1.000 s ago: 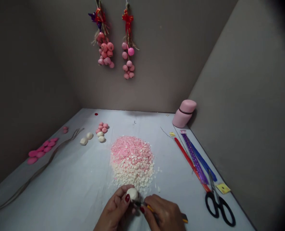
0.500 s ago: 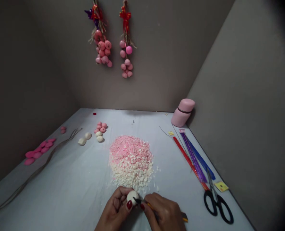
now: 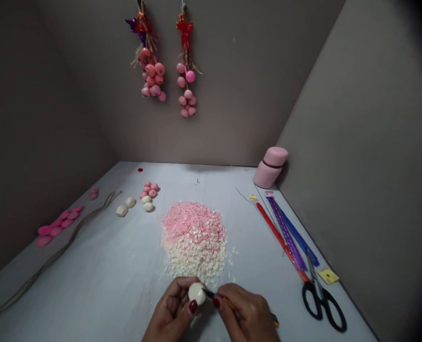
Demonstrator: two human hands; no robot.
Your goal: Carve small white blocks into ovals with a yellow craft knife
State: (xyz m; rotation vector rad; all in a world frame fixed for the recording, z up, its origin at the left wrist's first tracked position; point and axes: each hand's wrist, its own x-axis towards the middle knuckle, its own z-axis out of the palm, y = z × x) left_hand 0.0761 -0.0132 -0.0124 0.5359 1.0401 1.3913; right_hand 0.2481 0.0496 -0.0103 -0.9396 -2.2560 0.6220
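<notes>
My left hand pinches a small white rounded piece between thumb and fingers at the bottom centre of the head view. In my right hand is a craft knife with a dark blade and an orange-yellow handle. Its blade tip is at the right side of the white piece; whether it touches cannot be made out. Just beyond both hands lies a heap of pink and white shavings. Part of the knife's handle is hidden under my right fingers.
Scissors, ribbons and a pink bottle are along the right. Pink balls, white pieces, flat pink pieces and long cords lie left. Pink ball strings hang on the back wall.
The knife blade has shifted right, from the face of the white piece to its right edge. My right hand has moved slightly right with it, and the white piece appears slightly turned.
</notes>
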